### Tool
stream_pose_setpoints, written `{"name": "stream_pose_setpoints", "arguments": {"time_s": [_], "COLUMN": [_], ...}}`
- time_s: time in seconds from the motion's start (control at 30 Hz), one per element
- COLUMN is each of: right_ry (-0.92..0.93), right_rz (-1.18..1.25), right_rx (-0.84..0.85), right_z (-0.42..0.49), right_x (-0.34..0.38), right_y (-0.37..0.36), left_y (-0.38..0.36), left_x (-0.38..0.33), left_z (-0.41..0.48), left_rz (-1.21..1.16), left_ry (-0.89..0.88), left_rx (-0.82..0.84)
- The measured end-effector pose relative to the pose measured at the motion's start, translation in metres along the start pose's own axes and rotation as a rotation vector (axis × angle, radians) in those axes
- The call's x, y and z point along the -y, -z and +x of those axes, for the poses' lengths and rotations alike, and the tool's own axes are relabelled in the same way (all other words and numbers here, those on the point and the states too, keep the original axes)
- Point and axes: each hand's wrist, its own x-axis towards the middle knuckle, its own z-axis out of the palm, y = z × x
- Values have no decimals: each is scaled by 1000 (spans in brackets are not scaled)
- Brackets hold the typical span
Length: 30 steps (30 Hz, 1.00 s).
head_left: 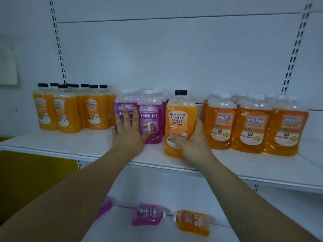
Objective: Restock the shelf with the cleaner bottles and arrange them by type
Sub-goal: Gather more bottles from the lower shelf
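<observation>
Orange bottle [180, 119], black cap: upright at the front edge of the shelf [70, 145], in the gap between the purple bottles [151, 119] and the white-capped amber bottles [253, 126].
Right hand [192, 142]: fingers and thumb wrapped round its lower half.
Left hand [129, 135]: fingers straight, flat against the purple bottles, gripping nothing.
Black-capped orange cluster [70, 112]: far left, the purple bottles standing between it and the held one.
Lower shelf [157, 233]: lying purple bottle [147, 214] and lying amber bottle [193, 222], caps facing.
Backing: white panel [174, 58].
</observation>
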Motion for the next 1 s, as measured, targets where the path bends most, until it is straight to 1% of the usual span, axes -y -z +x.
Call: {"name": "stream_pose_setpoints", "arguments": {"time_s": [0.07,0.2,0.6,0.77,0.93,1.0], "right_ry": [0,0,0,42,14,8], "right_rz": [-1,-11,-16,-10,41,35], "right_rx": [-6,-12,-19,-22,1,22], "right_z": [-2,-4,-3,-1,-2,-3], "right_x": [2,5,2,0,6,11], "right_y": [0,1,1,0,1,-3], "left_y": [2,3,0,8,29,38], "left_x": [1,4,1,18,54,68], "left_z": [0,6,9,5,-14,-21], "left_rz": [-8,-123,-102,-197,-222,-211], "left_ry": [21,88,81,27,35,92], "left_rx": [16,79,101,106,255,308]}}
